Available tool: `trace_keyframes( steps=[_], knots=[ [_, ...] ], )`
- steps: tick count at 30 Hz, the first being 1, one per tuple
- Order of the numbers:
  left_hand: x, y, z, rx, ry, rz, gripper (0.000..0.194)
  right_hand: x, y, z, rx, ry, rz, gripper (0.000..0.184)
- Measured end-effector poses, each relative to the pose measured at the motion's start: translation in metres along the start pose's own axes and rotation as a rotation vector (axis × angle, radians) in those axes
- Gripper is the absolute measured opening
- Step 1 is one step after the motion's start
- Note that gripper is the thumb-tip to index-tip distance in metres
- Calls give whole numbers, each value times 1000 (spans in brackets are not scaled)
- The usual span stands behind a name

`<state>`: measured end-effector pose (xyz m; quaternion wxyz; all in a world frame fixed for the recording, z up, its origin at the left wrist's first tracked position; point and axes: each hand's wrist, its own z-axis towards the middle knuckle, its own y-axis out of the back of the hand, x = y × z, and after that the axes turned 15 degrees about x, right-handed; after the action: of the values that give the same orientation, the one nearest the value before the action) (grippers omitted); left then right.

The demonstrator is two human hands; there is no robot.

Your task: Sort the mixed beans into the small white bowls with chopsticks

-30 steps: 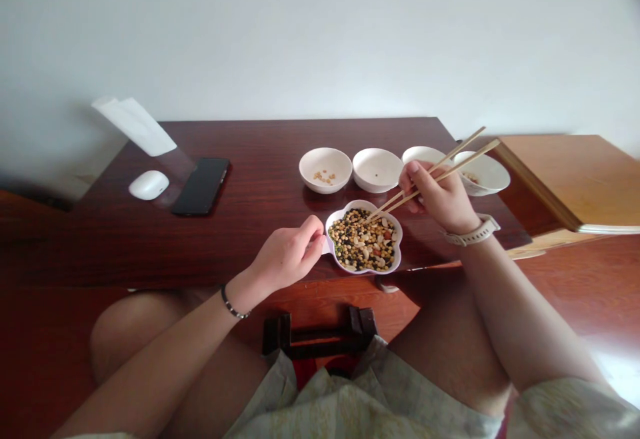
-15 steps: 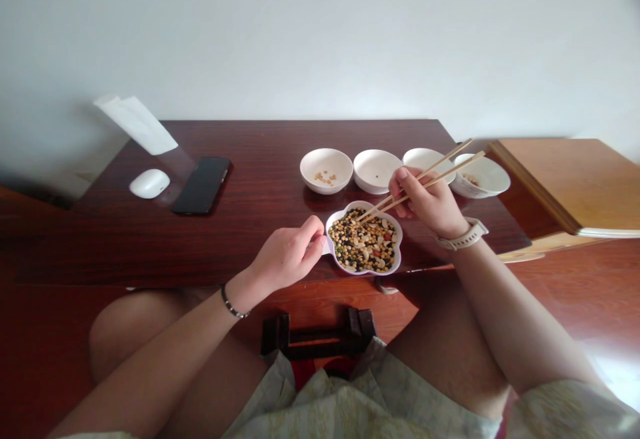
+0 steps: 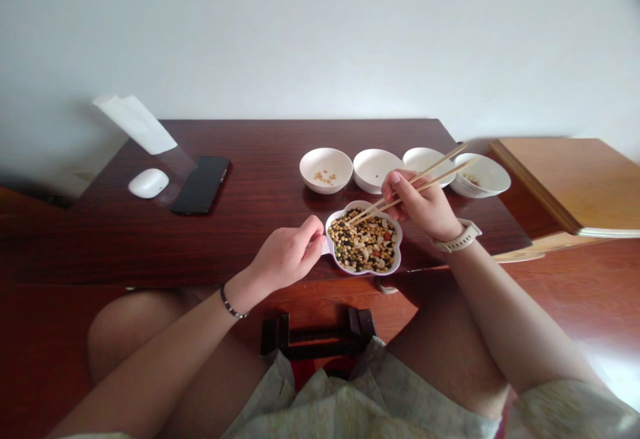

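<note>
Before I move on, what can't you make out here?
All in the head view:
- Pan handle: mostly covered by the left hand.
- Third bowl from the left: the lower part of its inside is hidden behind the right hand and chopsticks.
- Chopstick tips: too small among the beans to tell whether they pinch any.
- Rightmost bowl: its pieces are too small and blurred to identify.

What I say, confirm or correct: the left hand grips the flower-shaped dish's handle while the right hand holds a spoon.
No spoon: in the head view, the right hand holds chopsticks. The left hand grips the dish by its handle.
</note>
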<state>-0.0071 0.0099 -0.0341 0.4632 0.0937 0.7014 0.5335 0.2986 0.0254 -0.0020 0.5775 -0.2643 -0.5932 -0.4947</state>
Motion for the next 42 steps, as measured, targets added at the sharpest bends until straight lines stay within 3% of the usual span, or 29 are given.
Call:
trace_keyframes(
  steps=[14, 42],
  knots=[
    [-2, 1, 0, 3, -4, -16, 11, -6, -10, 4, 82, 44, 45, 50],
    [-3, 2, 1, -1, -3, -6, 12, 1, -24, 5, 189, -9, 85, 50]
  ],
)
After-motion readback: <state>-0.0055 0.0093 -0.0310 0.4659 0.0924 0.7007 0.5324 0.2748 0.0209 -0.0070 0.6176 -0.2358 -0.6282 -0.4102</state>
